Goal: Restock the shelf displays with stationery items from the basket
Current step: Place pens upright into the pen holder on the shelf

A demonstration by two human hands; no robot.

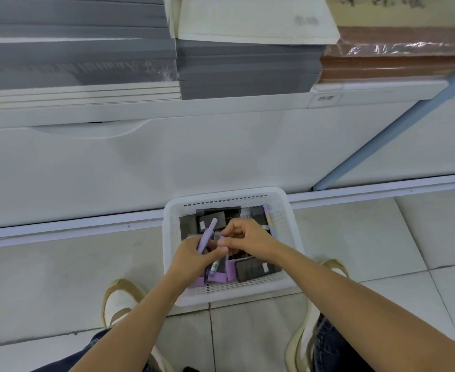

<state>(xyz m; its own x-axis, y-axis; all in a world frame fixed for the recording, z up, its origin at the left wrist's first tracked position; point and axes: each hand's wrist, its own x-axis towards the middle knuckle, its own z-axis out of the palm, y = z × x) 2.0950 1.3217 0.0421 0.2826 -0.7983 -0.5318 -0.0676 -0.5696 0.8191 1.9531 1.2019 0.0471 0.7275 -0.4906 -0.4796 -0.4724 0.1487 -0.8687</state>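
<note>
Head view: left hand (191, 260) grips purple pen (207, 234); right hand (247, 237) curled, its grip unclear.

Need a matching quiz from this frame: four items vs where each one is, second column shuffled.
Items
1. lilac pen
2. white basket
3. grey stack
4. brown stack

Places
A. on the floor tiles
B. on the shelf, far right
C. in the left hand
D. on the shelf, under a cream pad

Pairs: 1-C, 2-A, 3-D, 4-B
</note>
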